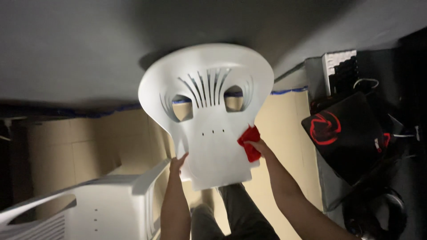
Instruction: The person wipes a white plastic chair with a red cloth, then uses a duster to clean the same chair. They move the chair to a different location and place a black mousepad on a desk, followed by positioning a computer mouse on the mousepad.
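A white plastic chair [209, 89] with slotted backrest fills the middle of the head view, seen upside down against a grey wall. My left hand [178, 163] grips the chair's left edge near the seat. My right hand [260, 146] presses a red cloth [249, 141] against the chair's right side. My dark trouser legs [231, 213] show below the chair.
A second white plastic chair [89, 206] stands at the lower left. A black bag with a red emblem [342, 133] and dark gear sit on a grey shelf at the right, with a white keyboard-like item [338, 60] above. Beige tiled floor [80, 146] lies behind.
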